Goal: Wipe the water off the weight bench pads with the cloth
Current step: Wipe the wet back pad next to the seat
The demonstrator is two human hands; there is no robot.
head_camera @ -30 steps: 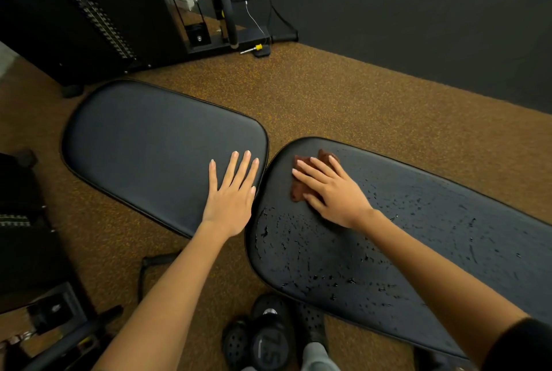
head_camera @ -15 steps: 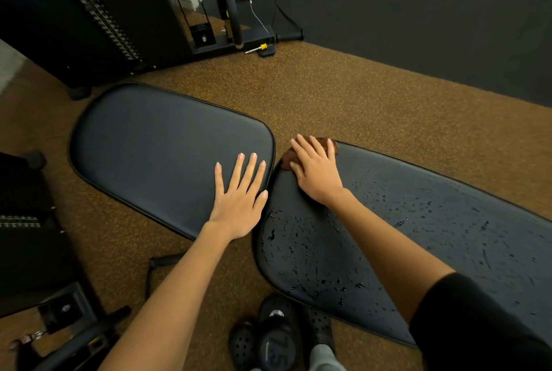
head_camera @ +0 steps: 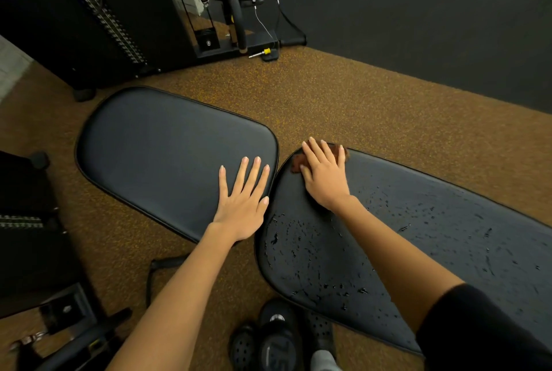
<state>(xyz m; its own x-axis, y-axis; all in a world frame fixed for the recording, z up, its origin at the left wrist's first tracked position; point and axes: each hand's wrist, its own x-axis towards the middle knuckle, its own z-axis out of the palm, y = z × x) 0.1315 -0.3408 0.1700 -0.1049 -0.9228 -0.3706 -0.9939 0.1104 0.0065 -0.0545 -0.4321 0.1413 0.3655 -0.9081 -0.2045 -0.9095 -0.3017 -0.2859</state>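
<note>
The long back pad (head_camera: 433, 221), to my right, is carrying nearly all the remaining water: beads are lying thick along its near edge and scattering off toward its far right end. The shorter seat pad (head_camera: 167, 155), to my left, is looking dry and matte all over.

My right hand (head_camera: 324, 175) is pressing the brown cloth (head_camera: 339, 152) flat against the back pad, fingers extended over it rather than curled round it. Over the last second this hand has been travelling away from me, from a spot further in on the pad to its far corner next to the gap between the pads; the cloth is now poking out past my fingertips right at the rim. The strip under and just behind the hand is reading clear of droplets.

My left hand (head_camera: 243, 194) is lying spread and empty on the seat pad's near corner, bracing as before.

Judgement: this outward stroke is ending at the edge, so the next pass should be coming back toward me through the wet patch near my wrist. Most of this pad is not yet wiped.
</note>
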